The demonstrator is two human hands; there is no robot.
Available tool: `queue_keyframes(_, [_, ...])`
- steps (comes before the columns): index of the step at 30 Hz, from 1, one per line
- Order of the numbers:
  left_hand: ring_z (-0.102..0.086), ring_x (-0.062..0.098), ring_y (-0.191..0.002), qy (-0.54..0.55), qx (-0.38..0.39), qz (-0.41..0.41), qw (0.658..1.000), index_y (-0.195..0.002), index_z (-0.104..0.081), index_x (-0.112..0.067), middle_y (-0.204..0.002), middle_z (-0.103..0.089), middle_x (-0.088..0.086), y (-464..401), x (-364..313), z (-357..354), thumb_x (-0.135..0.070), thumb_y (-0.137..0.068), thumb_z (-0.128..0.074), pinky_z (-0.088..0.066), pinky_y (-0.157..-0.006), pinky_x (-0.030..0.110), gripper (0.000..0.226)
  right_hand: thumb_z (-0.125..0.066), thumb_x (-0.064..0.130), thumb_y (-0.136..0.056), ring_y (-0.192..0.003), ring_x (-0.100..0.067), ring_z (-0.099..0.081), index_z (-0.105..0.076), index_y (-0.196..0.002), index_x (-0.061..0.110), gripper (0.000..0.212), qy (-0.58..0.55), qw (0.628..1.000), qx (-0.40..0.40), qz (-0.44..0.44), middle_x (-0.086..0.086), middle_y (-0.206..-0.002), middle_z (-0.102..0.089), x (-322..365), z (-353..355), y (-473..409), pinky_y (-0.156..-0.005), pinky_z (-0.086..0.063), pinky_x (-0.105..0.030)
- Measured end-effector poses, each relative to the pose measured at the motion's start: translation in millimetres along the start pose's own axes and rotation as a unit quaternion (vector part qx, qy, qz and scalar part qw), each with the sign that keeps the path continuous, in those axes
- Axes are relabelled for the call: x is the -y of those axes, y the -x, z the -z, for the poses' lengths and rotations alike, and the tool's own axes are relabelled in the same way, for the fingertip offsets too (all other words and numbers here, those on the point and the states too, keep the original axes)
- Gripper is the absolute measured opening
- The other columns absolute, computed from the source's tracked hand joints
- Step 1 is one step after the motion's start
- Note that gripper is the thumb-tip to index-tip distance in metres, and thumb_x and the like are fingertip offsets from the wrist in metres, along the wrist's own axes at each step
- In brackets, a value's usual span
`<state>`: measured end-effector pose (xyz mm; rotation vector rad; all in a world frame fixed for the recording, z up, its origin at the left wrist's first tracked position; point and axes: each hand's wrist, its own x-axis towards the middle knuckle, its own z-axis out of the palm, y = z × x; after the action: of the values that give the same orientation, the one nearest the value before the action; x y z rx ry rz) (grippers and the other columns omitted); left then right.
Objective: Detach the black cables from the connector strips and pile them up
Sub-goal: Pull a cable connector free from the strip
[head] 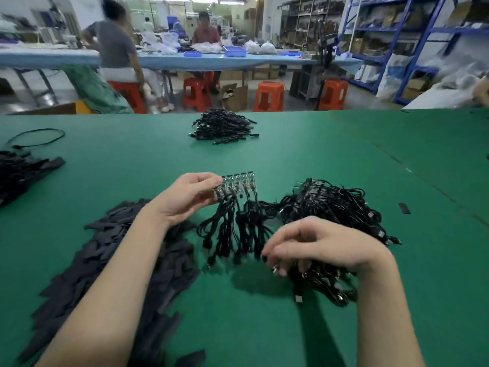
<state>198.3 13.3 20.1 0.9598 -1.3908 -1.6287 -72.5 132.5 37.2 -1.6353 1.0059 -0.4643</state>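
On the green desk (344,160), the left hand (185,197) pinches the left end of a connector strip (235,185) between thumb and curled fingers, holding it raised above the desk near the middle of the scene. A row of black cables (232,229) hangs from the strip, their free ends trailing down onto the desk between the two hands. The right hand (315,242) sits nearer and to the right, knuckles up, its fingers curled down and pinching the plug end of a black cable (275,270) at the near edge of a large tangled cable heap (338,205) just right of the strip. A spread of flat dark strips (111,260) lies to the left under the left forearm. A smaller cable pile (223,128) rests at the far middle of the desk, well apart from the hands.
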Motion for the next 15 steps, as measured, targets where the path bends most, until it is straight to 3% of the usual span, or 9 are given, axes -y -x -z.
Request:
queue_keyframes(2, [-0.06, -0.005, -0.065, -0.019, -0.01, 0.027, 0.999, -0.087, -0.068, -0.014, -0.07, -0.065, -0.014, 12, 20, 11, -0.019, -0.09, -0.064, -0.051, -0.063, 0.012, 0.007, -0.068, 0.045, -0.09, -0.069, -0.009, -0.066, -0.076, -0.106, 0.027, 0.025, -0.056, 0.987, -0.146, 0.045, -0.002, -0.096, -0.078, -1, -1, -16, -0.055, -0.044, -0.015])
queue_keyframes(4, [-0.062, -0.005, -0.07, 0.0, -0.038, 0.052, 0.998, -0.09, -0.07, -0.014, -0.075, -0.067, -0.013, 20, 38, 16, -0.021, -0.087, -0.067, -0.052, -0.066, 0.013, 0.009, -0.068, 0.045, -0.092, -0.065, -0.001, -0.061, -0.076, -0.1, 0.028, 0.02, -0.078, 0.946, -0.312, 0.035, 0.006, -0.09, -0.078, -8, -9, -44, -0.054, -0.042, -0.011])
queue_keyframes(5, [-0.062, -0.003, -0.073, 0.019, -0.04, 0.056, 0.997, -0.089, -0.07, -0.013, -0.077, -0.067, -0.012, 22, 46, 18, -0.023, -0.083, -0.069, -0.053, -0.068, 0.014, 0.012, -0.067, 0.043, -0.094, -0.066, 0.002, -0.062, -0.075, -0.101, 0.028, 0.019, -0.087, 0.936, -0.341, 0.019, 0.01, -0.091, -0.078, -11, -15, -57, -0.056, -0.043, -0.01])
queue_keyframes(8, [-0.061, 0.003, -0.079, 0.058, -0.025, 0.056, 0.996, -0.086, -0.068, -0.013, -0.081, -0.063, -0.006, 26, 63, 18, -0.024, -0.08, -0.071, -0.054, -0.073, 0.019, 0.013, -0.069, 0.046, -0.092, -0.076, 0.0, -0.067, -0.075, -0.106, 0.029, 0.023, -0.135, 0.942, -0.307, -0.016, 0.013, -0.097, -0.078, -27, -30, -82, -0.067, -0.048, -0.021])
queue_keyframes(10, [-0.059, 0.007, -0.084, 0.073, -0.026, 0.049, 0.996, -0.089, -0.065, -0.012, -0.087, -0.06, -0.001, 25, 70, 16, -0.022, -0.082, -0.07, -0.055, -0.075, 0.02, 0.014, -0.075, 0.045, -0.087, -0.072, 0.002, -0.067, -0.076, -0.103, 0.028, 0.023, -0.157, 0.938, -0.307, -0.033, 0.015, -0.092, -0.077, -35, -34, -89, -0.072, -0.048, -0.027])
queue_keyframes(15, [-0.06, 0.01, -0.085, 0.094, -0.017, 0.065, 0.993, -0.097, -0.062, -0.015, -0.093, -0.067, 0.0, 21, 74, 9, -0.029, -0.078, -0.075, -0.053, -0.076, 0.023, 0.027, -0.081, 0.032, -0.083, -0.062, -0.002, -0.062, -0.077, -0.102, 0.02, 0.022, -0.215, 0.929, -0.297, -0.054, 0.013, -0.077, -0.072, -47, -38, -103, -0.075, -0.048, -0.026])
